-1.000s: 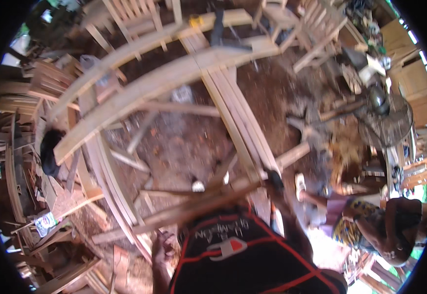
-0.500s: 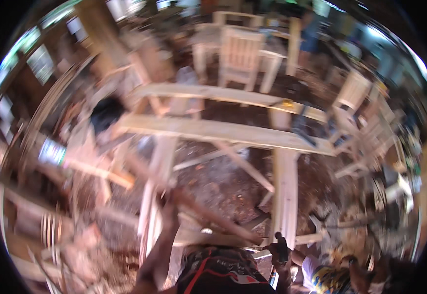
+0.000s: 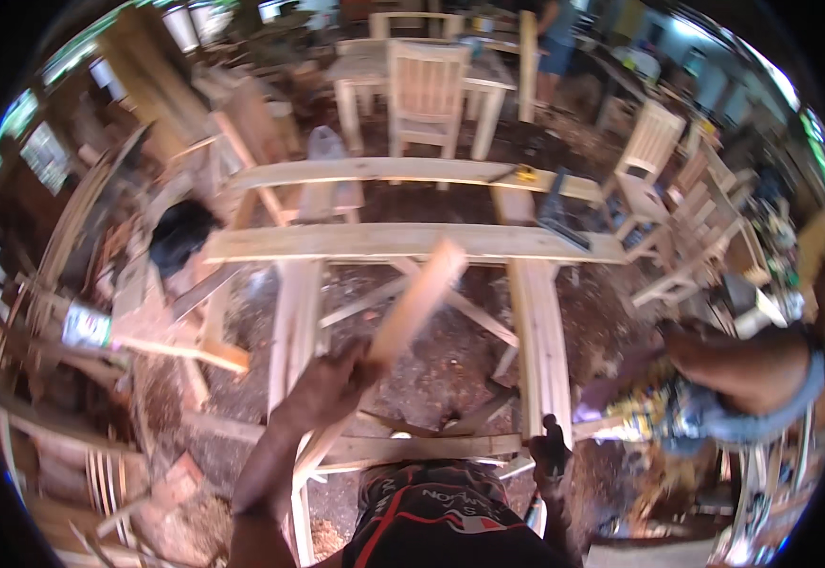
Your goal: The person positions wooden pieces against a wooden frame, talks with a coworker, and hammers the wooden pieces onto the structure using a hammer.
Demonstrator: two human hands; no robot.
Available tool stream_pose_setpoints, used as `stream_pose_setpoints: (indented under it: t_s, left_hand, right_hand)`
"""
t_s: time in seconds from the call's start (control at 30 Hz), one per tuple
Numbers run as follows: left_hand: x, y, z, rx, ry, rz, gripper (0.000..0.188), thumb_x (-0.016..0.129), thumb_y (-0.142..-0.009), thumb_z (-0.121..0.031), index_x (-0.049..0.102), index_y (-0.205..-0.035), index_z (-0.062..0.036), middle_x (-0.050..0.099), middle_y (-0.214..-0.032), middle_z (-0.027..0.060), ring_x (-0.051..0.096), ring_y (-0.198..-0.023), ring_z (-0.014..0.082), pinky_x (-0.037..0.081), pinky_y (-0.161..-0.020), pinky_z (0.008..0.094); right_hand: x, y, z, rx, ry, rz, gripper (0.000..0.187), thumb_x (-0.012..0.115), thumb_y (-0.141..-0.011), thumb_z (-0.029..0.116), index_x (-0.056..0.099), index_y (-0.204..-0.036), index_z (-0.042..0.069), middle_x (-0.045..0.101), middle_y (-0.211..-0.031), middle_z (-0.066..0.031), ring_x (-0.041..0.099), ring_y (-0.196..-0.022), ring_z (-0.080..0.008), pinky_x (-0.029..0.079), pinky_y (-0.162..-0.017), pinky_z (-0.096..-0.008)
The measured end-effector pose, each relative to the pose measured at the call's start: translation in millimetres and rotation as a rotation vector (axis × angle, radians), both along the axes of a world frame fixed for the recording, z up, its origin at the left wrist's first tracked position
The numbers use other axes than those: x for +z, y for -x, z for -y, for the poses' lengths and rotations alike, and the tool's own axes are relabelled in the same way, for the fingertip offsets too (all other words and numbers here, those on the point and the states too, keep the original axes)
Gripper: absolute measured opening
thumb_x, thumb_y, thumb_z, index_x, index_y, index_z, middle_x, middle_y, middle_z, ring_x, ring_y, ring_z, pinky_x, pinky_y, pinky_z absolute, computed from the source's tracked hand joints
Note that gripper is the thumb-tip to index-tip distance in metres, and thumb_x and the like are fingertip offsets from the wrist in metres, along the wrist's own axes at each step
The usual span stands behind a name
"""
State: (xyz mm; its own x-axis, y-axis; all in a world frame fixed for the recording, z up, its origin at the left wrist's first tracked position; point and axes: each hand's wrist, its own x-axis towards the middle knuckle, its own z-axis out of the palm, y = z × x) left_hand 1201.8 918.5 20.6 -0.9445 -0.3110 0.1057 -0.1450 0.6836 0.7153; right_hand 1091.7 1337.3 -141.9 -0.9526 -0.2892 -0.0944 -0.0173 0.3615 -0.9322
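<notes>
In my left hand (image 3: 337,383) is a wooden strip (image 3: 417,308), gripped near its lower part. The strip is tilted, its upper end overlapping the nearer of two long planks in view. My right hand (image 3: 550,464), low beside the right upright beam (image 3: 540,331), is closed round a dark tool (image 3: 552,432) whose kind I cannot make out. Across the frame's far side lie the nearer plank (image 3: 356,242) and the farther plank (image 3: 365,170). A black and metal square (image 3: 555,222) rests over their right ends, with a yellow tape measure (image 3: 525,173) on the farther one.
A co-worker's arm (image 3: 744,364) reaches in at the right. A left beam (image 3: 294,322) and a near crosspiece (image 3: 431,447) bound the frame. Beyond stand a slatted chair (image 3: 427,90) and a table (image 3: 356,71); more chairs (image 3: 654,142) are at the right. Scrap wood lies at the left.
My left hand has swung the wooden strip from slanting down toward the right to pointing up and away. The co-worker has shifted, with the arm now farther into view. The camera view has shifted slightly.
</notes>
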Motion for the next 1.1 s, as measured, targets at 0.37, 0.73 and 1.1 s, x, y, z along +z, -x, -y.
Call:
stream_pose_setpoints:
  t_s: [0.37, 0.73, 1.1]
  left_hand:
    - [-173, 32, -101, -0.836, -0.283, 0.824, 0.047, 0.054, -0.101, -0.045, 0.068, -0.110, -0.0010, 0.071, -0.092, 0.0148, 0.068, -0.086, 0.0221, 0.052, -0.074, 0.0390]
    - [-265, 45, -148, -0.819, -0.422, 0.645, 0.060, 0.058, -0.095, -0.057, 0.068, -0.112, 0.0001, 0.071, -0.096, 0.0209, 0.068, -0.087, 0.0288, 0.052, -0.076, 0.0412]
    - [-224, 62, -152, -0.747, -0.387, 0.596, 0.063, 0.061, -0.093, -0.058, 0.064, -0.130, -0.0070, 0.064, -0.125, 0.0261, 0.062, -0.116, 0.0414, 0.049, -0.099, 0.0465]
  right_hand:
    - [6, -10, -14, -0.007, -0.206, -0.363, 0.047, 0.061, -0.098, 0.010, 0.047, -0.144, 0.009, 0.066, -0.077, -0.0108, 0.065, -0.068, -0.0241, 0.052, -0.062, -0.0371]
    - [-28, -41, -26, -0.267, -0.243, -0.033, 0.020, 0.061, -0.099, 0.018, 0.062, -0.090, 0.000, 0.064, -0.067, -0.0101, 0.064, -0.056, -0.0188, 0.048, -0.050, -0.0340]
    - [-97, -22, -53, -0.152, -0.550, -0.294, 0.008, 0.060, -0.084, 0.007, 0.059, -0.086, 0.000, 0.064, -0.073, -0.0222, 0.067, -0.071, -0.0430, 0.052, -0.062, -0.0507]
